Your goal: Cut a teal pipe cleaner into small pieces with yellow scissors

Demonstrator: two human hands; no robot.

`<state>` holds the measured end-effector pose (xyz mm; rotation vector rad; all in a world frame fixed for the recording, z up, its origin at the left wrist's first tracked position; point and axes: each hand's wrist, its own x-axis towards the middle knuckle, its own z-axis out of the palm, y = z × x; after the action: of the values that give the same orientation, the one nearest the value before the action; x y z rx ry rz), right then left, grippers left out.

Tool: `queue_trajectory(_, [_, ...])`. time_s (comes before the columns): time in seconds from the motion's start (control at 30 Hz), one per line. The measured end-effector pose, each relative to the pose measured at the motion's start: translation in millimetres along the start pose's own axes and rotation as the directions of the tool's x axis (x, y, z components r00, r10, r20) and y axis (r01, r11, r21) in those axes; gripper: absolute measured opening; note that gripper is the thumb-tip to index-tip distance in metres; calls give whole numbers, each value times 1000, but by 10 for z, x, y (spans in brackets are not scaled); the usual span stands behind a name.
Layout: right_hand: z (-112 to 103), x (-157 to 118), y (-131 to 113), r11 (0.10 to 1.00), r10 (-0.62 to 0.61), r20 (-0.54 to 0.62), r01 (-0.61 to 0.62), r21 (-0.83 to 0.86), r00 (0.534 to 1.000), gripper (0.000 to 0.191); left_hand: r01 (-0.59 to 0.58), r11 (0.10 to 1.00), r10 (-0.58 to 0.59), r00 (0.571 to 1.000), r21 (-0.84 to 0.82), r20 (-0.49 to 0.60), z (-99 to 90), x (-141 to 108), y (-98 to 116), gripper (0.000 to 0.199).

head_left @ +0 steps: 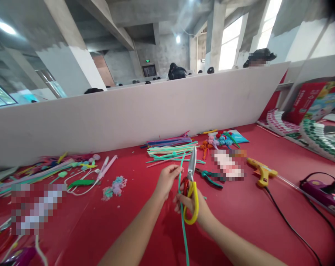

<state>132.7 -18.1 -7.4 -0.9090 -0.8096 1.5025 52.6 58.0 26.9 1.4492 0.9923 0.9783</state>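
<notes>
Craft workshop: scissors [192, 166], glue gun [263, 174], pliers [211, 178], fuzzy-stem bundle [171, 149], concrete beam [111, 23].

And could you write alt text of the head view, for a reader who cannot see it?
A person's left hand pinches a thin green craft stem while the right hand holds yellow-handled metal scissors beside it, above a red tabletop. Beyond lie pale green stems and teal-handled pliers, with a yellow glue gun farther right.

No text can be read (the red box [301, 105] bears blurred print).
</notes>
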Motion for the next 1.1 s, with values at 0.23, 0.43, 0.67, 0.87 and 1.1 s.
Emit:
queue_trajectory(0.23, [-169, -24, -288, 960, -123, 5, 120, -255, 992, 24, 218, 974, -219, 975, -66, -19, -513, -190, 11, 21])
queue_trajectory(0.43, [-385, 13, -525, 973, -19, 10, 20, -232, 1000, 21, 390, 920, -387, 917, -23, 95, -976, -481, -211, 18])
queue_trajectory(0.67, [-317, -37, 66, 986, 160, 96, -163, 24, 983, 18, 394, 919, -387, 909, -14, 154, -800, -563, -462, 15])
queue_trajectory(0.87, [-489, 102, 103, 994, 73, -2, -72, 86, 997, 21, 377, 926, -374, 907, 21, 195, -784, -571, -503, 11])
queue_trajectory(1.1, [-487, 85, -167, 994, 5, -33, -9, -113, 999, 19, 401, 912, -411, 895, 89, 173, -862, -533, -452, 14])
